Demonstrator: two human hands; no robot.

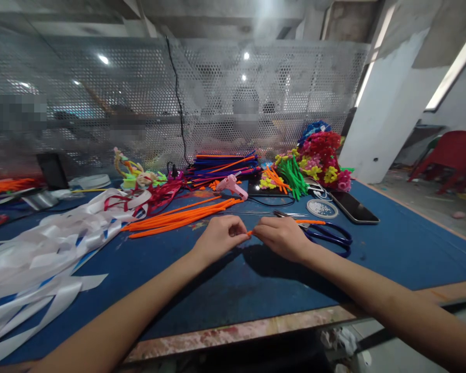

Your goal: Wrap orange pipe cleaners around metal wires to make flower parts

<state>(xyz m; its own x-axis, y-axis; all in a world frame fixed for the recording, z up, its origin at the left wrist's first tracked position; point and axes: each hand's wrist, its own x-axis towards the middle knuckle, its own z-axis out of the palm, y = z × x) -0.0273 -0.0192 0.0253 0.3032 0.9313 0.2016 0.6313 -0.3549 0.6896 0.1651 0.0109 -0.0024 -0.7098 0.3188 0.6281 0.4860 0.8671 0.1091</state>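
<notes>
Above the blue tabletop (225, 295), my left hand (220, 235) is closed in a pinch on the short end of an orange pipe cleaner (249, 233). My right hand (281, 237) grips the same pipe cleaner just beside it, fingers curled and partly hidden from me. Another stretch of orange pipe cleaner (314, 222) shows past my right hand, over the scissors; whether it is the same piece I cannot tell. The scissors (346, 236) have dark blue handles and lie by my right wrist. Behind my left hand lies a loose bundle of orange pipe cleaners (178, 218).
A pink glue gun (231, 185) stands behind the hands. To the right are a dish of white beads (322, 208) and a phone (355, 208). White ribbons (62, 259) cover the left side. Green pipe cleaners (292, 177) and fuzzy flowers (322, 155) lie before a perforated screen (217, 93).
</notes>
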